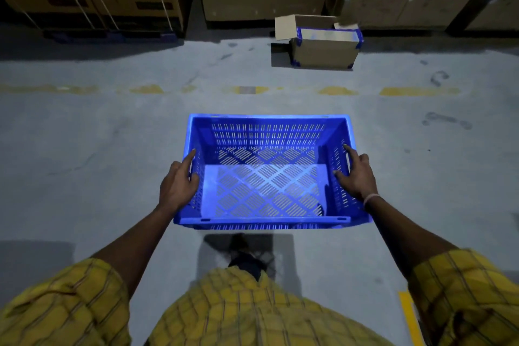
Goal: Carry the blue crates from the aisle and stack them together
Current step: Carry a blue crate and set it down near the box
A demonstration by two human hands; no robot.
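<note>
Gripping blue crate (pixel 266 171) sides, hands face open cardboard box (pixel 323 45).

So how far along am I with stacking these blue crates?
Nothing stacked shows yet. In hand: one empty blue crate, your left hand and right hand gripping its side walls, apparently held above the floor. No second crate or stack is visible, only an open cardboard box ahead. Left: carry this one to the stack.
</note>
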